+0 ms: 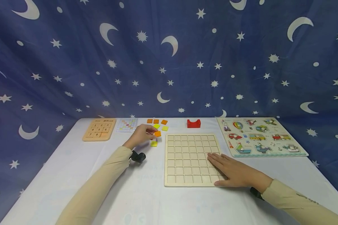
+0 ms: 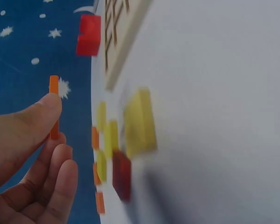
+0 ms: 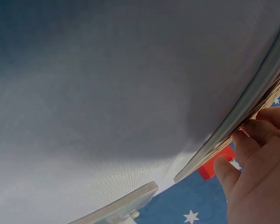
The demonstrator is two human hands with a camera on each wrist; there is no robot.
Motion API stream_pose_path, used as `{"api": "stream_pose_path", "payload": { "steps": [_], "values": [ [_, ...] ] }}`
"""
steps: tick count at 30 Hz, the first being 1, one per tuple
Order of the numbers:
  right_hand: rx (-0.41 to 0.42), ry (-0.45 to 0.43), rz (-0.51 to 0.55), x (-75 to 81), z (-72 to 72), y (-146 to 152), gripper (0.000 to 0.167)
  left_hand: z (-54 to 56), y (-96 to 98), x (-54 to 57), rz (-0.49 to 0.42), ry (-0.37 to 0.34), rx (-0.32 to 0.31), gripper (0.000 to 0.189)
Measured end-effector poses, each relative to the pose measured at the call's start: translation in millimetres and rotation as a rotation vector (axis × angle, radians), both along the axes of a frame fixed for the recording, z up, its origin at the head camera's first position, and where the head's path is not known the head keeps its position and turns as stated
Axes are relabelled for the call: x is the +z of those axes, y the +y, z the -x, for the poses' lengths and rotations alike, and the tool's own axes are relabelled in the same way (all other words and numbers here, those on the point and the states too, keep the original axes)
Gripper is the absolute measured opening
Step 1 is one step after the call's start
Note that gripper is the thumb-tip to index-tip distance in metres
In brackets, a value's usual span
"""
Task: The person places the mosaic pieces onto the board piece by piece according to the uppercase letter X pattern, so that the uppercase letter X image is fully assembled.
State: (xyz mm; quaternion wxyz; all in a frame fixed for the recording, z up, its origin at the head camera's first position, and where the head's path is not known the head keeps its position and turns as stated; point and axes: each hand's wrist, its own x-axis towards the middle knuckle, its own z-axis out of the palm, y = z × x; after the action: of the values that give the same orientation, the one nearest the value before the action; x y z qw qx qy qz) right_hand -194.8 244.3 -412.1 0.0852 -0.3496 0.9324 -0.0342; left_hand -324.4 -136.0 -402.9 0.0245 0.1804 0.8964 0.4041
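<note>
My left hand [image 1: 142,135] pinches a small square orange tile [image 1: 157,133] between thumb and fingers, raised off the table. The left wrist view shows this tile edge-on, its orange edge [image 2: 54,84] sticking out past the thumb. Below and around that hand lie loose yellow tiles [image 1: 154,143], three orange tiles [image 1: 156,121] further back, and a dark red tile [image 2: 122,175] largely hidden by the hand in the head view. My right hand [image 1: 236,172] rests with extended fingers on the right edge of a square wooden grid board [image 1: 190,159], whose visible cells hold no tiles.
At the back left are a wooden number puzzle [image 1: 99,129] and a printed colour grid card [image 1: 127,125]. A red block with a curved notch [image 1: 193,124] stands behind the board. To the right lies a picture puzzle of vehicles [image 1: 259,137]. A starry blue curtain [image 1: 169,62] hangs behind.
</note>
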Motion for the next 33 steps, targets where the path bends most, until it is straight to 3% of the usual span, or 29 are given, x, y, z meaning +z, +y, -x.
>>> {"api": "stream_pose_path", "payload": {
  "steps": [16,33],
  "values": [
    [0.019,0.027,-0.002,-1.6,1.3,1,0.093,1.8,50.1,2.7,-0.009,-0.02,-0.058,0.026],
    [0.011,0.019,0.0,0.2,0.5,0,0.093,3.9,72.5,-8.2,-0.021,-0.09,-0.1,0.025]
  ]
}}
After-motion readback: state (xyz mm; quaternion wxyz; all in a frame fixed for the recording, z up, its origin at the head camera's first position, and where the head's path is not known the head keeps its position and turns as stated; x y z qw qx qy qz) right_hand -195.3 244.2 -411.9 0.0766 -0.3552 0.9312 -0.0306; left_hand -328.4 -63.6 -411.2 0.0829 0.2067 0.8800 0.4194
